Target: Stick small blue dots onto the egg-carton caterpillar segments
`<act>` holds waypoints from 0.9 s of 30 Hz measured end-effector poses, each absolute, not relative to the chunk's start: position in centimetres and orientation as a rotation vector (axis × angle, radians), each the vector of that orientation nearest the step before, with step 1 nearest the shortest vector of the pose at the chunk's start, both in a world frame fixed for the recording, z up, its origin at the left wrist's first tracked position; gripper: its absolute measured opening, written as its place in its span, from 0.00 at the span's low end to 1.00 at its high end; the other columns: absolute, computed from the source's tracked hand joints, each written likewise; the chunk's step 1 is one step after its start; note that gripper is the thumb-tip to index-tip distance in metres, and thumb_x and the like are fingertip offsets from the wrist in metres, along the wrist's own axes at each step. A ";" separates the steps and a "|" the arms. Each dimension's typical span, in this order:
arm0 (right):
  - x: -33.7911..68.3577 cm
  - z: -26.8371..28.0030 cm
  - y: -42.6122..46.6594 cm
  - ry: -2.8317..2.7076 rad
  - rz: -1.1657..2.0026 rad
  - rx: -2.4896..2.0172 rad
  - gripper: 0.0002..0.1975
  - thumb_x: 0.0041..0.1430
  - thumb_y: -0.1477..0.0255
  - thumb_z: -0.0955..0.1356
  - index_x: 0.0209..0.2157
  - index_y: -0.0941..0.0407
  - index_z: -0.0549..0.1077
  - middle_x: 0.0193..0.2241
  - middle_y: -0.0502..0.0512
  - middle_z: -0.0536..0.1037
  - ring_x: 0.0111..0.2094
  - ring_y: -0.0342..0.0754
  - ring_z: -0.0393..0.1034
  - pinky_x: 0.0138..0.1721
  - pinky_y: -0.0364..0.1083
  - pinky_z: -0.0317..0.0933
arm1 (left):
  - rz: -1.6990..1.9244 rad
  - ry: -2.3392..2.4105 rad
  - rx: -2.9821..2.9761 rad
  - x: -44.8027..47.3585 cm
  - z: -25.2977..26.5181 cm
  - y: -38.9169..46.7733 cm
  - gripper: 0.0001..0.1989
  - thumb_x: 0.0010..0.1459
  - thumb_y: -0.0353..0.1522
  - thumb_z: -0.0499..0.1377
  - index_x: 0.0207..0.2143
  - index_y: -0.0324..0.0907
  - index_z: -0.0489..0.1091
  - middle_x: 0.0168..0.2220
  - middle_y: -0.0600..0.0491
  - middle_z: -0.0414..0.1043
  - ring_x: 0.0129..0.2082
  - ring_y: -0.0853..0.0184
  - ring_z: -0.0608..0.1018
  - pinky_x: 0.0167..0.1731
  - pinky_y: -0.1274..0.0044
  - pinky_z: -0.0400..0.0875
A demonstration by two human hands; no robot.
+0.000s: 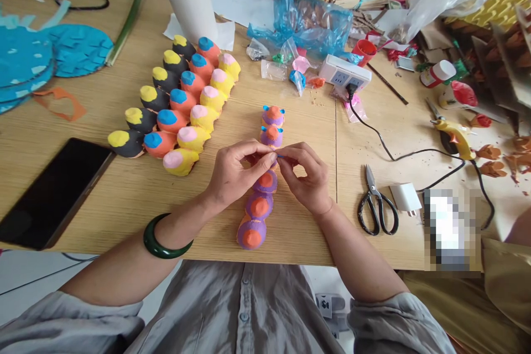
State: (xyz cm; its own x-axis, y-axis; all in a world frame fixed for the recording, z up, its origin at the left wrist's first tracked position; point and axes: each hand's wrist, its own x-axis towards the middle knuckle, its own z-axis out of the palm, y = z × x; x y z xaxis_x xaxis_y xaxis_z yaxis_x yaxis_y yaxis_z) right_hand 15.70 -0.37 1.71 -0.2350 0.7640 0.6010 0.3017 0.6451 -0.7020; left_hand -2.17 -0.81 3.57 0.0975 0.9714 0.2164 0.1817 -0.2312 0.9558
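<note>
Grey shirt sleeves and two bare arms come in from the bottom, with a dark green round bangle on the left wrist. Both hands meet over a long purple row of egg-carton cups with orange tops, which lies on the light wooden bench. Left hand and right hand have their fingertips pinched together on one tiny blue bit, so the grip is closed on it, right above the middle cups.

Below the grip, three cups show orange tops and no blue bits. Past the grip, the two far cups already have small blue bits on their sides, so that end looks done and the near end looks left to do.

Right of the grip lie black scissors and, farther off, a yellow glue gun. Left of the grip sits a flat black phone. Up and left of the grip stand three painted rows of black, orange and yellow carton cups.
</note>
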 end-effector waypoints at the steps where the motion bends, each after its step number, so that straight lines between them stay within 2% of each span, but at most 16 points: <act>1: 15.7 1.7 -0.4 -1.815 0.560 -0.868 0.07 0.71 0.75 0.68 0.45 0.52 0.79 0.35 0.51 0.79 0.30 0.40 0.72 0.31 0.43 0.71 | 1.232 1.202 1.603 -2.2 3.5 -0.8 0.11 0.63 0.39 0.66 0.31 0.42 0.80 0.27 0.54 0.79 0.27 0.69 0.76 0.31 0.77 0.72; 5: 15.6 1.9 -0.4 -1.563 0.888 -0.970 0.05 0.70 0.67 0.70 0.41 0.53 0.79 0.34 0.50 0.79 0.29 0.40 0.73 0.30 0.42 0.73 | 1.296 1.333 1.694 -2.3 3.4 -0.5 0.09 0.62 0.36 0.65 0.30 0.42 0.80 0.27 0.54 0.78 0.27 0.70 0.75 0.31 0.78 0.70; 10: 15.8 2.2 0.2 -1.048 1.399 -0.975 0.14 0.63 0.57 0.76 0.40 0.53 0.78 0.32 0.47 0.81 0.24 0.39 0.72 0.30 0.43 0.77 | 1.264 1.264 1.337 -2.4 3.4 -0.1 0.11 0.63 0.40 0.66 0.37 0.42 0.83 0.31 0.53 0.82 0.25 0.70 0.75 0.27 0.77 0.71; 12: 15.8 2.2 0.4 -0.983 1.505 -0.951 0.16 0.61 0.54 0.76 0.40 0.53 0.79 0.32 0.47 0.81 0.24 0.39 0.74 0.30 0.44 0.78 | 1.249 1.208 1.242 -2.4 3.3 -0.1 0.14 0.62 0.42 0.68 0.40 0.42 0.84 0.32 0.53 0.83 0.24 0.71 0.76 0.27 0.77 0.72; 15: 15.7 2.3 0.5 -0.973 1.552 -0.931 0.19 0.62 0.51 0.75 0.35 0.54 0.78 0.30 0.48 0.81 0.23 0.40 0.74 0.31 0.45 0.79 | 1.239 1.172 1.193 -2.2 3.3 -0.2 0.15 0.60 0.44 0.70 0.40 0.41 0.84 0.33 0.51 0.83 0.24 0.71 0.77 0.28 0.76 0.74; 17: 15.7 2.2 0.5 -0.965 1.555 -0.927 0.19 0.61 0.52 0.76 0.34 0.54 0.77 0.30 0.47 0.81 0.24 0.40 0.74 0.32 0.45 0.79 | 1.236 1.164 1.185 -2.2 3.3 -0.3 0.15 0.59 0.43 0.71 0.37 0.41 0.84 0.31 0.51 0.83 0.24 0.71 0.77 0.27 0.77 0.74; 19: 15.7 2.2 0.5 -0.942 1.587 -0.906 0.17 0.58 0.56 0.79 0.37 0.53 0.78 0.32 0.47 0.82 0.26 0.40 0.75 0.33 0.45 0.80 | 1.235 1.160 1.194 -2.1 3.4 -0.3 0.14 0.59 0.43 0.71 0.36 0.41 0.84 0.30 0.52 0.82 0.23 0.71 0.77 0.26 0.77 0.74; 23: 15.7 2.3 0.5 -0.893 1.673 -0.885 0.15 0.56 0.60 0.80 0.39 0.53 0.81 0.35 0.48 0.81 0.28 0.40 0.73 0.29 0.43 0.78 | 1.232 1.180 1.248 -2.1 3.6 -0.4 0.11 0.59 0.41 0.70 0.35 0.42 0.84 0.28 0.54 0.81 0.22 0.72 0.76 0.25 0.78 0.73; 27: 15.6 2.7 0.2 -0.925 1.690 -0.908 0.13 0.58 0.60 0.79 0.38 0.53 0.82 0.27 0.47 0.77 0.26 0.41 0.69 0.26 0.42 0.75 | 1.247 1.199 1.309 -2.2 3.8 -0.5 0.10 0.60 0.40 0.69 0.34 0.42 0.83 0.27 0.54 0.81 0.22 0.72 0.75 0.25 0.78 0.72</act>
